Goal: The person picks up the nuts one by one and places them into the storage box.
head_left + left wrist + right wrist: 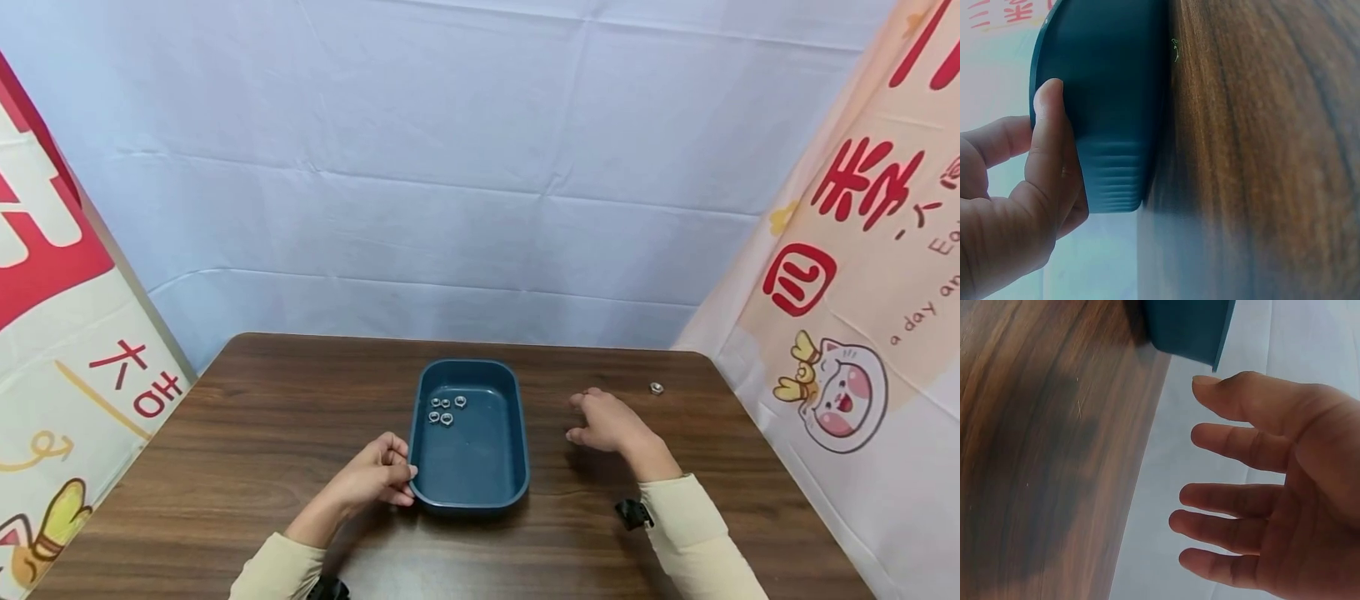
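Note:
A dark blue rectangular tray (471, 467) stands on the table, and several small metal nuts (447, 419) lie in its far left part. My left hand (375, 473) pinches the tray's left rim near its front corner. In the left wrist view, fingers of the left hand (1019, 206) lie against the outer wall of the tray (1110, 106), with another digit at the rim. To the right of the tray my right hand (609, 423) hovers over the table, holding nothing. Its fingers (1229, 499) are spread and nearly straight in the right wrist view. One more nut (656, 388) lies on the table beyond the right hand.
The brown wood-grain table (285, 417) has rounded far corners. A pale cloth (435, 183) hangs behind it. Printed cloths stand at the left (82, 350) and right (847, 250) sides.

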The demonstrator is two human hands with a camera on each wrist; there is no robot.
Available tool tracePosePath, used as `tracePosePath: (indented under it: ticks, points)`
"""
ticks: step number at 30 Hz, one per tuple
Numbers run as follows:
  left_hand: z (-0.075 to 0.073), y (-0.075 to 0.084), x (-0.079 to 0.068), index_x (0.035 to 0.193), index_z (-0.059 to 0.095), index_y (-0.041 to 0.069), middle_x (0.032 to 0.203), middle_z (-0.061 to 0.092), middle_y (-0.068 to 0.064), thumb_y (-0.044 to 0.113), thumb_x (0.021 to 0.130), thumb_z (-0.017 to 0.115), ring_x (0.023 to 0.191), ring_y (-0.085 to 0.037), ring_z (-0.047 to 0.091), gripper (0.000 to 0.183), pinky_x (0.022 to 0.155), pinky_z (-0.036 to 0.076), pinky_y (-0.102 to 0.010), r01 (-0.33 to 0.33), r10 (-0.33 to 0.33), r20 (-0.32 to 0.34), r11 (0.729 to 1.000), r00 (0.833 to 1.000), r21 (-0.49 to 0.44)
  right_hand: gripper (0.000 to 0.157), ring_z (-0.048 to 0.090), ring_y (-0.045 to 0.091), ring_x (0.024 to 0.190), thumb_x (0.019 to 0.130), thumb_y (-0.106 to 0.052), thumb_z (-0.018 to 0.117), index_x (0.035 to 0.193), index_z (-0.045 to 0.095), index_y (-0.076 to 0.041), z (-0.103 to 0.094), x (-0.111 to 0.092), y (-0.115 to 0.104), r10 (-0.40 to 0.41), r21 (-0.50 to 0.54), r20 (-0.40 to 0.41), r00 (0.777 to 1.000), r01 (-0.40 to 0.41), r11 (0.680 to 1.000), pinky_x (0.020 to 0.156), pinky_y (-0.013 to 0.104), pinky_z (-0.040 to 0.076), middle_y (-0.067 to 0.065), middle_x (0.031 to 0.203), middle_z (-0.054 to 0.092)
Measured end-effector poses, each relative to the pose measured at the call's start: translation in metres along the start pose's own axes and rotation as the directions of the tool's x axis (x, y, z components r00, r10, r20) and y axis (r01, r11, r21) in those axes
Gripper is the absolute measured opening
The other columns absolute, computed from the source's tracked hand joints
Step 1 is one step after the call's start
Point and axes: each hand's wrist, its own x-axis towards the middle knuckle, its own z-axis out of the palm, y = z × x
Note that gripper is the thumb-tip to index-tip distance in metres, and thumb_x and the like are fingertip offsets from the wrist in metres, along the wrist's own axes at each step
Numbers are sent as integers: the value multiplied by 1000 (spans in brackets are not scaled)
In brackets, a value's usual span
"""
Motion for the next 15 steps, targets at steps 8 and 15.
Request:
tracePosePath:
  ticks: [8,15]
  points:
    - [0,0,-2,101,30,-5,78,51,-14,-4,85,55,59,-20,60,29,54,56,-32,8,-7,5,1000,1000,-1,46,54,38,100,80,-20,73,117,58,3,1,-8,12,65,-7,1,998,-65,998,81,49,47,21,109,55]
    - [0,1,-2,101,30,-5,77,50,-14,-4,86,54,59,-20,60,29,55,56,-32,3,-3,7,1000,1000,-10,45,53,41,102,80,-19,73,115,59,4,4,-14,29,91,11,-4,996,-91,996,81,50,46,23,110,55]
